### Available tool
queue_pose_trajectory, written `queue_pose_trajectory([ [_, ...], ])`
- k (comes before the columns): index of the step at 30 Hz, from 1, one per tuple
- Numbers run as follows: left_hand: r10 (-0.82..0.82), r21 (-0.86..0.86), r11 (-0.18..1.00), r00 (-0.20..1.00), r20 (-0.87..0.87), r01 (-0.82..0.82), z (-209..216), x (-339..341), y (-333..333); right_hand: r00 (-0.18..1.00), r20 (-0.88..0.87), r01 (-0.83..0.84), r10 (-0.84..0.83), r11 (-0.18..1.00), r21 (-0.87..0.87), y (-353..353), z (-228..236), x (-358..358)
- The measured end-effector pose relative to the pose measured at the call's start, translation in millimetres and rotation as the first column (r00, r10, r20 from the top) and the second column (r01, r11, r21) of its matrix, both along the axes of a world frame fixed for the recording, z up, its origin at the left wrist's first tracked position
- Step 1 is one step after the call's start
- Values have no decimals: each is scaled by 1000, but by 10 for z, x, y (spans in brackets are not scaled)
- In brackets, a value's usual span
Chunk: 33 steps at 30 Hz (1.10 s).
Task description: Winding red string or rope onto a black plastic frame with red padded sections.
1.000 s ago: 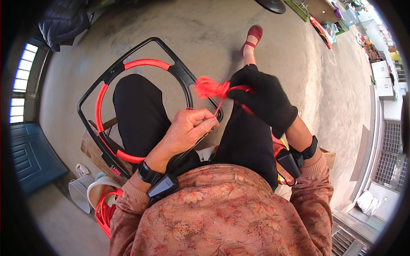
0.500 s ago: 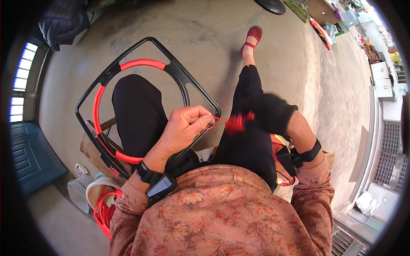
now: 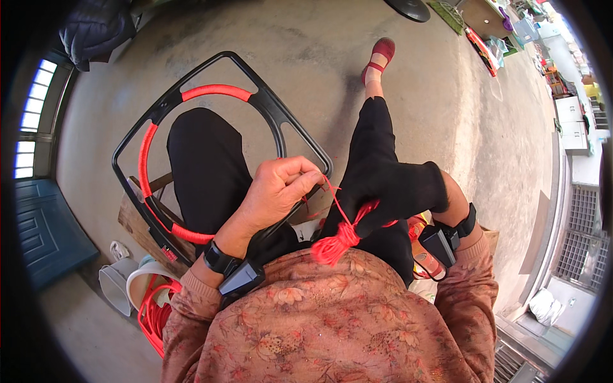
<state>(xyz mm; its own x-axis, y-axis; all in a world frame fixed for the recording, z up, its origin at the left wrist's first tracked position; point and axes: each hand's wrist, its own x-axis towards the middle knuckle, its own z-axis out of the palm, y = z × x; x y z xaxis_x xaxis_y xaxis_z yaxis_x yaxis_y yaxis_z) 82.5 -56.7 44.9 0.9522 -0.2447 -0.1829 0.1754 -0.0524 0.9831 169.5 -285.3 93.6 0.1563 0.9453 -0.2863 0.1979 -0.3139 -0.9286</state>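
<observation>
A black square frame (image 3: 167, 110) with a round inner ring leans over my left thigh. Red cord (image 3: 217, 93) wraps parts of that ring in tight turns. My bare left hand (image 3: 271, 195) is closed at the frame's near right side, thumb and forefinger pinching a thin strand of red cord. From there the strand runs to a bundle of red cord (image 3: 337, 244) at my lap. My right hand (image 3: 399, 188), in a black glove, is closed around the bundle's upper end. The glove and bundle hide part of its fingers.
A wooden piece (image 3: 143, 220) shows below the frame. Left of me stand a white bucket (image 3: 137, 287) and coils of red cord (image 3: 150, 322). A red and yellow package (image 3: 426, 258) lies beside my right thigh. A broom head (image 3: 447, 16) rests at the far right.
My right hand has come nearer my body with the red cord bundle, which now hangs lower over my lap. My left hand has stayed almost in place, still pinching the strand.
</observation>
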Motion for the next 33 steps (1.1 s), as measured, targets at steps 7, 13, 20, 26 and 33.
queue_pose_trajectory([
  [7, 5, -39, 999, 1000, -31, -6, 55, -44, 35, 805, 527, 403, -274, 904, -146, 25, 84, 63],
  [13, -49, -18, 999, 997, -57, 48, 27, -31, 26, 997, -36, 70, -69, 997, 32, 104, 120, -16],
  [20, 2, -73, 997, 998, -65, -6, 27, -54, 42, 800, 566, 391, -199, 889, -238, -13, 8, 20],
  [26, -39, -49, 998, 998, -41, 37, 52, -36, 34, 951, -62, 307, -302, 945, 112, 185, 107, -64],
  [33, -32, -125, 992, 996, -81, 22, 37, -40, 51, 851, 449, 315, -273, 949, -21, -51, 116, 60],
])
